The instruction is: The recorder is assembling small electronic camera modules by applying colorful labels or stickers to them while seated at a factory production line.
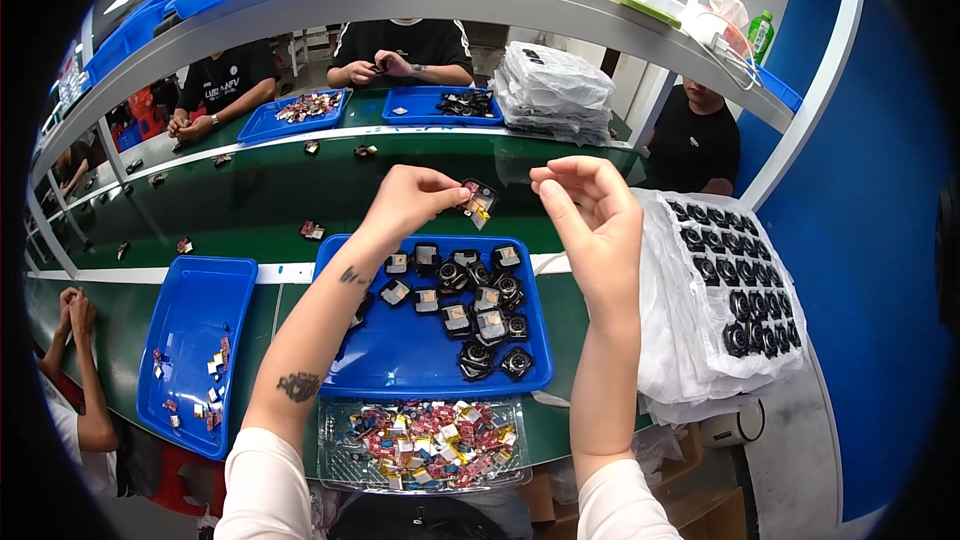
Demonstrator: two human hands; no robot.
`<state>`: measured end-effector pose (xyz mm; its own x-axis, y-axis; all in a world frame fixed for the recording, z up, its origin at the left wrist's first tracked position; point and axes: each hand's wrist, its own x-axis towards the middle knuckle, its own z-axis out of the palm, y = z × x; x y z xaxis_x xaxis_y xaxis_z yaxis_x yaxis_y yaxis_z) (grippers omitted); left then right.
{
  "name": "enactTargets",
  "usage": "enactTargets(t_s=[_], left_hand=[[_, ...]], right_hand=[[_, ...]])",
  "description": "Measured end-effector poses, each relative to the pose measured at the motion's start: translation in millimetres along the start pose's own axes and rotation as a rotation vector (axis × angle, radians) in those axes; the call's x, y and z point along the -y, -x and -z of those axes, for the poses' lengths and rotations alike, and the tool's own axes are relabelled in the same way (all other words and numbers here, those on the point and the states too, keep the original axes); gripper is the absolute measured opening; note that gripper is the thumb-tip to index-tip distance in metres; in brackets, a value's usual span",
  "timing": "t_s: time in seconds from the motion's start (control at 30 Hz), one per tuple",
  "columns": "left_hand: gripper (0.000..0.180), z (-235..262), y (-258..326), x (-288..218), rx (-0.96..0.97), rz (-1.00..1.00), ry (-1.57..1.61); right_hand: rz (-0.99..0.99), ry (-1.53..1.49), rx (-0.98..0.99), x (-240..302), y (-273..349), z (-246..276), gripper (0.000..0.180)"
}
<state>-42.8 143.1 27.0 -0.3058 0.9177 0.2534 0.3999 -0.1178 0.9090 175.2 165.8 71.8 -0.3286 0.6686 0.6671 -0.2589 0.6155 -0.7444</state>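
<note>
Between the thumb and fingers of my left hand (415, 202) is a small black casing with a red circuit board and a yellow piece (479, 204), raised over the far edge of a blue tray (400, 378). To its right, apart from it, my right hand (595, 215) is raised with thumb and fingers curled toward each other in a pinch; what they hold, if anything, is too small to make out. Several black casings (457, 318), many with pale grey squares, lie in the blue tray. Nearer me, a clear plastic tray (335, 460) holds a heap of small red circuit boards (440, 445).
At left stands another blue tray (180, 305) with a few boards. A green conveyor belt (240, 202) runs behind, carrying scattered parts. White trays of black casings (735, 275) are stacked at right. A grey shelf (560, 5) spans overhead. Other people sit across and at left.
</note>
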Motion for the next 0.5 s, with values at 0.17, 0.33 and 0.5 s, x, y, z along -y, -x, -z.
enactTargets(t_s=[0.17, 0.33, 0.5], left_hand=[[0.029, -52.4, -87.0, 86.3, 0.029, 0.288, -0.46], [0.038, -82.6, -106.6, 116.6, 0.112, 0.434, -0.708], [0.03, -52.1, -64.5, 85.6, 0.004, 0.03, -0.644]], right_hand=[[0.009, -0.048, 0.033, 6.5, 2.7, 6.4, 0.014], [0.031, 0.051, 0.107, 9.9, 6.9, 9.0, 0.013], [-0.028, 0.09, 0.096, 15.9, 6.1, 8.5, 0.015]])
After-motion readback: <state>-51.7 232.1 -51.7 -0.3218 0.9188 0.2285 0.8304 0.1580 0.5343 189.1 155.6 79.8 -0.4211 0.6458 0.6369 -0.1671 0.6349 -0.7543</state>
